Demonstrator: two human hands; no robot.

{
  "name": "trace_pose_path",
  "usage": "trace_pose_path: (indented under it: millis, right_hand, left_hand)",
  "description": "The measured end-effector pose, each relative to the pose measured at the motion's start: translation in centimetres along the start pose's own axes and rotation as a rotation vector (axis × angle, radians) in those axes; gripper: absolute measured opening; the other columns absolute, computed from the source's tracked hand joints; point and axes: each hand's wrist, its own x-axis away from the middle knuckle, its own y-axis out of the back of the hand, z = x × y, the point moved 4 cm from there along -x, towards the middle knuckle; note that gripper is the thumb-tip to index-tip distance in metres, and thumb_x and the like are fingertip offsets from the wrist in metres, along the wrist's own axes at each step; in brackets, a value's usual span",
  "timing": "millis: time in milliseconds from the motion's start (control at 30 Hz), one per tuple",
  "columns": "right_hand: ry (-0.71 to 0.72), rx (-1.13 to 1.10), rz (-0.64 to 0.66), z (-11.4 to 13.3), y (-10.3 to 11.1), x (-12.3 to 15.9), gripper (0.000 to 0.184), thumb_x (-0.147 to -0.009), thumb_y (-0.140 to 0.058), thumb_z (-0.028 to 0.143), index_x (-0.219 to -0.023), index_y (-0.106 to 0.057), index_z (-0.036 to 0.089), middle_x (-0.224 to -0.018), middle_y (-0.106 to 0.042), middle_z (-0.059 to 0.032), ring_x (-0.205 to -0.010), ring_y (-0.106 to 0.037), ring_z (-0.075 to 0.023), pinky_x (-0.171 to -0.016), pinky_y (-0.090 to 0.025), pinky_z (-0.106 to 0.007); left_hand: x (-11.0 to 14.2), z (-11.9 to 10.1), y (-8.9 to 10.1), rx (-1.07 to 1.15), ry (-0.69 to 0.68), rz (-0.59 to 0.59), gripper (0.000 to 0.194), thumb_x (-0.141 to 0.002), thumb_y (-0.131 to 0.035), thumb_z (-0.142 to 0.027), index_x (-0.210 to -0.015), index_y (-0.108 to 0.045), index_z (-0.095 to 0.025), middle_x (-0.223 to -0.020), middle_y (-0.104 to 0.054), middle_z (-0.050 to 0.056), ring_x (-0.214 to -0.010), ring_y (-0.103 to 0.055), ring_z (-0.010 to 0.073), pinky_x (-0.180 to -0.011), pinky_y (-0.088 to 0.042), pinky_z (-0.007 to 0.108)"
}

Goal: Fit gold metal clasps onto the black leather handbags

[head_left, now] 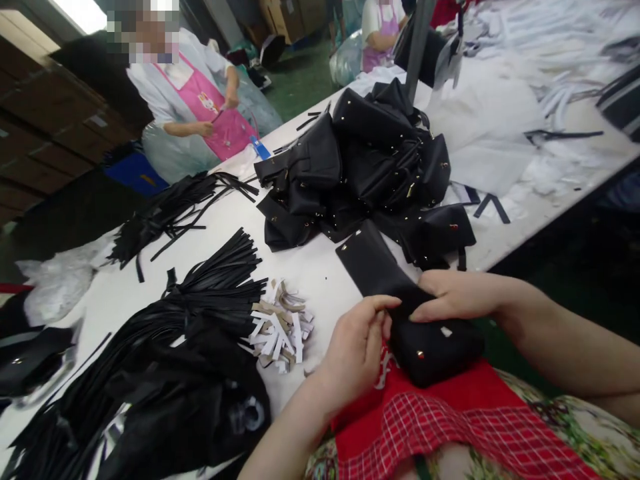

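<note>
A black bag (435, 350) with small metal fittings rests against my red apron, its flap (373, 257) folded out towards the pile. My left hand (357, 340) is closed at the bag's left edge, thumb and forefinger pinching near the flap's fold. From the other side my right hand (450, 293) grips the same bag, thumb and fingers on the flap where it meets the body. Part of the bag is hidden behind both hands. Just beyond the flap lies a heap of similar black bags (370, 167) with gold-coloured studs.
Left of my hands are bundled black strips (210, 287), short white and tan strips (283, 327), and a dark cloth-like heap (185, 400). White scraps (550, 73) cover the table's far right. Across the white table stands a person in a pink apron (200, 100); another is farther back.
</note>
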Motion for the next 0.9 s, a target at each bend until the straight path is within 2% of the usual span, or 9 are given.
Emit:
trace_pose_path:
  millis: [100,200,267,333,433,567,667,767,900]
  right_hand:
    - [-0.024,-0.406,0.181,-2.5,-4.0,-2.1,0.039,-0.074,-0.061,0.051,-0.057,-0.053,0.017,-0.048,-0.044,0.0048,-0.042,-0.037,-0.0077,-0.042,-0.028,-0.022]
    - [0.047,-0.549,0.167,-3.4,-6.3,-3.0,0.041,-0.075,-0.060,0.053,-0.058,-0.052,0.017,-0.052,-0.043,0.0052,-0.047,-0.035,-0.0074,-0.044,-0.028,-0.022]
    - [0.125,-0.499,0.093,-3.2,-6.2,-2.9,0.043,-0.079,-0.056,0.054,-0.059,-0.055,0.016,-0.057,-0.048,0.0027,-0.055,-0.041,-0.0098,-0.050,-0.034,-0.023]
    - [0.192,-0.424,0.043,-2.6,-5.7,-2.7,0.043,-0.084,-0.051,0.053,-0.063,-0.061,0.016,-0.064,-0.055,0.0002,-0.063,-0.048,-0.0128,-0.058,-0.040,-0.024]
    - [0.280,-0.332,0.018,-1.9,-4.9,-2.8,0.043,-0.088,-0.047,0.053,-0.073,-0.068,0.019,-0.074,-0.064,-0.0014,-0.073,-0.055,-0.0166,-0.070,-0.046,-0.028]
    - [0.390,-0.256,0.041,-1.5,-4.7,-3.6,0.044,-0.091,-0.044,0.052,-0.086,-0.074,0.021,-0.088,-0.071,-0.0029,-0.084,-0.060,-0.0198,-0.082,-0.047,-0.031]
    - [0.378,-0.252,0.156,-1.3,-5.0,-4.2,0.046,-0.094,-0.039,0.049,-0.083,-0.073,0.019,-0.086,-0.070,-0.0036,-0.082,-0.059,-0.0182,-0.077,-0.047,-0.028]
    - [0.316,-0.260,0.186,-0.9,-5.3,-4.8,0.046,-0.093,-0.041,0.048,-0.074,-0.068,0.016,-0.074,-0.064,-0.0023,-0.071,-0.054,-0.0147,-0.068,-0.045,-0.025]
    - [0.197,-0.311,0.223,-1.0,-4.6,-5.4,0.048,-0.087,-0.050,0.055,-0.062,-0.057,0.014,-0.055,-0.046,0.0028,-0.052,-0.039,-0.0092,-0.048,-0.032,-0.021]
  left_hand:
    - [0.5,0.1,-0.6,-0.027,0.036,0.041,0.030,-0.099,-0.037,-0.023,-0.112,-0.064,-0.020,-0.086,-0.068,0.003,-0.073,-0.060,0.0132,-0.068,-0.048,0.025]
    - [1.0,-0.1,-1.0,-0.102,0.020,0.105,0.019,-0.093,-0.053,-0.024,-0.101,-0.070,-0.020,-0.084,-0.069,0.003,-0.075,-0.062,0.0145,-0.071,-0.047,0.026]
    - [1.3,-0.1,-1.2,-0.171,0.015,0.135,0.015,-0.087,-0.065,-0.030,-0.096,-0.072,-0.020,-0.069,-0.063,0.000,-0.065,-0.058,0.0130,-0.063,-0.044,0.024]
    - [1.5,0.0,-1.4,-0.241,0.025,0.133,0.021,-0.082,-0.072,-0.036,-0.095,-0.073,-0.020,-0.064,-0.059,-0.001,-0.060,-0.054,0.0123,-0.059,-0.040,0.024]
    - [1.6,0.2,-1.5,-0.300,0.042,0.081,0.026,-0.082,-0.071,-0.040,-0.097,-0.073,-0.019,-0.067,-0.062,0.000,-0.061,-0.055,0.0128,-0.060,-0.040,0.025]
    - [1.3,0.5,-1.4,-0.280,0.048,0.051,0.017,-0.085,-0.067,-0.035,-0.090,-0.073,-0.020,-0.070,-0.065,0.000,-0.064,-0.057,0.0127,-0.062,-0.041,0.025]
    - [0.9,0.6,-1.2,-0.249,0.095,0.059,0.013,-0.086,-0.065,-0.030,-0.082,-0.072,-0.020,-0.064,-0.060,-0.001,-0.062,-0.055,0.0125,-0.060,-0.038,0.025]
    - [0.8,0.6,-0.9,-0.202,0.129,0.080,0.012,-0.085,-0.066,-0.025,-0.075,-0.069,-0.020,-0.061,-0.055,-0.003,-0.062,-0.052,0.0123,-0.060,-0.036,0.025]
    - [1.2,0.6,-0.3,-0.032,0.098,0.139,0.009,-0.086,-0.061,-0.022,-0.078,-0.061,-0.019,-0.066,-0.052,-0.003,-0.065,-0.048,0.0121,-0.064,-0.037,0.025]
